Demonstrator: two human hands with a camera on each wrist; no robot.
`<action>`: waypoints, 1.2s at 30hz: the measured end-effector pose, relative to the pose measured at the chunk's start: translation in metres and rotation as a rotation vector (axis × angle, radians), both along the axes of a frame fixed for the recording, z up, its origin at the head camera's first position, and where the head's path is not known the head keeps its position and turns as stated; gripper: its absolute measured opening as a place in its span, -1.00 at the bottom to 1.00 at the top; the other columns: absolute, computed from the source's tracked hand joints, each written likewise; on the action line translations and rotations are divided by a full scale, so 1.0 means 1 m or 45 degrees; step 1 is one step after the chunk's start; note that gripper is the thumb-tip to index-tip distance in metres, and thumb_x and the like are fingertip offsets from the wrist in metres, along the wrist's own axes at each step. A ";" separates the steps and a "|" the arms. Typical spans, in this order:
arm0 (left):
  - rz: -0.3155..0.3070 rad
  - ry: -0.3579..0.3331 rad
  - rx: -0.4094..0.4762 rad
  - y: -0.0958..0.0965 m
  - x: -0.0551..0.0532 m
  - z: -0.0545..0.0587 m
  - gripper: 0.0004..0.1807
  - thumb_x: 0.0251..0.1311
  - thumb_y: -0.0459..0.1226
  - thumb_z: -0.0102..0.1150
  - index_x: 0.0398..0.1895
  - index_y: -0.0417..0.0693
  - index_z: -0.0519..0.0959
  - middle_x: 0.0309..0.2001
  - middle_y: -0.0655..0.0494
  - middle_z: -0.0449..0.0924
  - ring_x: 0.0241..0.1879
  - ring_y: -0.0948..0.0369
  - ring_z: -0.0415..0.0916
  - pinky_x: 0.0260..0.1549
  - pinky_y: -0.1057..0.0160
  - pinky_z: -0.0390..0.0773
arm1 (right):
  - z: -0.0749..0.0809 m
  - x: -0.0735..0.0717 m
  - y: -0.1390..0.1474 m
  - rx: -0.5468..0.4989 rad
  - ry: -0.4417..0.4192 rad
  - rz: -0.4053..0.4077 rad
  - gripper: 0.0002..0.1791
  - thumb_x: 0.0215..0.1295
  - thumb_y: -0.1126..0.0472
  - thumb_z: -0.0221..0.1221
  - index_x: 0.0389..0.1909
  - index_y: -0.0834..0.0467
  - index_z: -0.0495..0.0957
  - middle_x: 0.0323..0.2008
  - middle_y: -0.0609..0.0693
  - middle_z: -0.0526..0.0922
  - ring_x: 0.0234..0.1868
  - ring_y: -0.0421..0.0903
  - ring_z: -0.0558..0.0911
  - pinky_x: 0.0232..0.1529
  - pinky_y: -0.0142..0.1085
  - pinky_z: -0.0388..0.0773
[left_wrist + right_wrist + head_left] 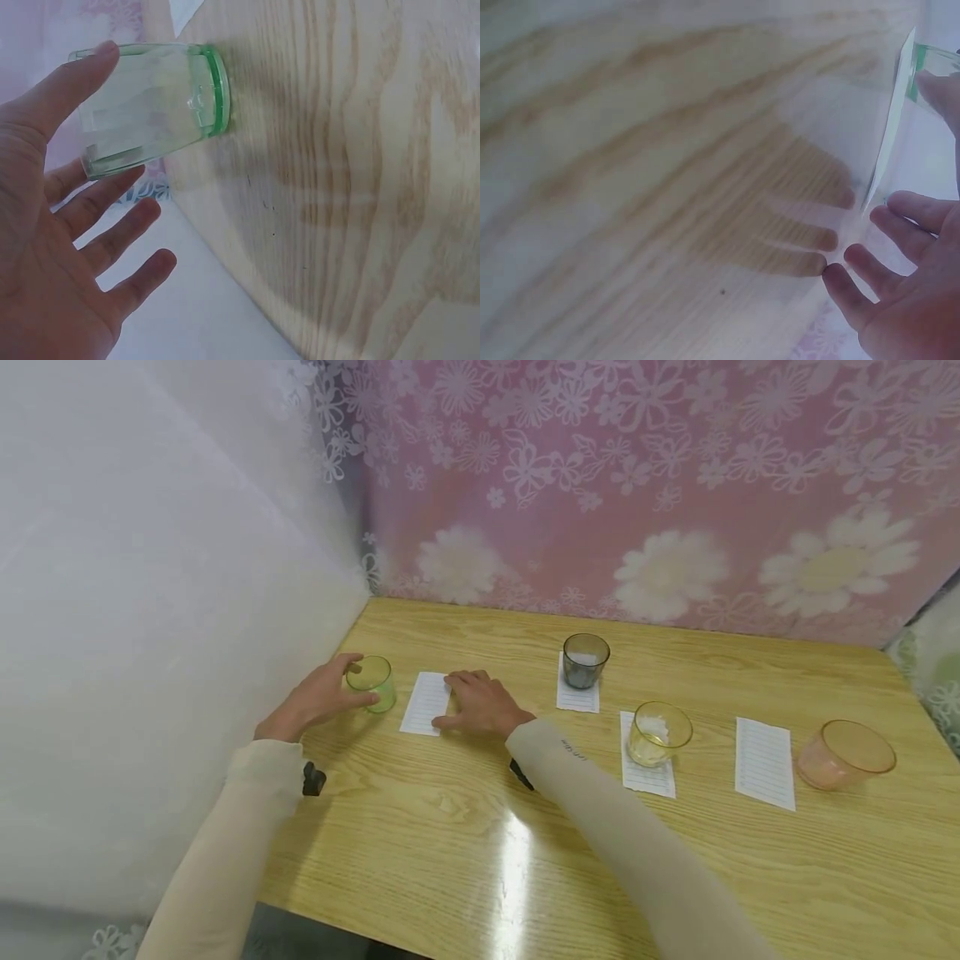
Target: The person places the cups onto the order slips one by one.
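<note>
My left hand [315, 697] is spread around a pale green glass cup [384, 695] at the table's left. In the left wrist view, the thumb lies along the cup's near side and the index finger passes behind the glass [150, 97]. The other fingers stretch out fairly straight. The cup stands upright with its thick green base at the wood. To its right lies a lined paper slip [426, 703]. My right hand [483, 703] has its fingertips and thumb at that slip's right edge, fingers apart and extended. Edge-on, the slip [891, 127] appears in the right wrist view.
A grey glass cup [583, 675] stands on a lined slip [577, 700]. A yellow cup [645, 745] with white material showing inside rests on another slip [652, 781]. Farther right, a slip [765, 764] lies beside a pinkish-orange cup [832, 760]. Flowered cloth [555, 527] hangs behind the table.
</note>
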State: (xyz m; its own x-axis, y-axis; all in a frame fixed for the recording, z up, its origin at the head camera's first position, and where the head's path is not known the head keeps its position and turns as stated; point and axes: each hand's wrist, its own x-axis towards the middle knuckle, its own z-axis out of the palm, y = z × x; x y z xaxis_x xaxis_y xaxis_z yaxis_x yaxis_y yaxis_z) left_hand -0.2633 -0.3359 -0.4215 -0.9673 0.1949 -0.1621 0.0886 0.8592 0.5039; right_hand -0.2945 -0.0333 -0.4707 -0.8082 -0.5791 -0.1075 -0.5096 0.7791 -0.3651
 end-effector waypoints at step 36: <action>-0.051 0.025 -0.004 0.051 -0.010 -0.001 0.05 0.37 0.18 0.43 0.70 -0.14 0.16 0.54 -0.13 0.48 0.45 -0.20 0.50 0.41 -0.28 0.51 | -0.005 0.006 -0.014 0.039 0.001 -0.003 -0.05 0.46 -0.38 0.27 0.67 0.08 0.33 0.71 0.02 0.25 0.75 0.23 0.10 0.75 0.20 0.01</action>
State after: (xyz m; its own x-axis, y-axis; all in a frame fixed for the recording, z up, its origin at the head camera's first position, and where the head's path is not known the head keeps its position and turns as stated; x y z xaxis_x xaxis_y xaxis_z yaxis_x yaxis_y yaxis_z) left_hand -0.2737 -0.2853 -0.4223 -0.9617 0.2331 -0.1438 0.1329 0.8562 0.4993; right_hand -0.2886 -0.0475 -0.4755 -0.8097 -0.5735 -0.1244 -0.5079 0.7912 -0.3407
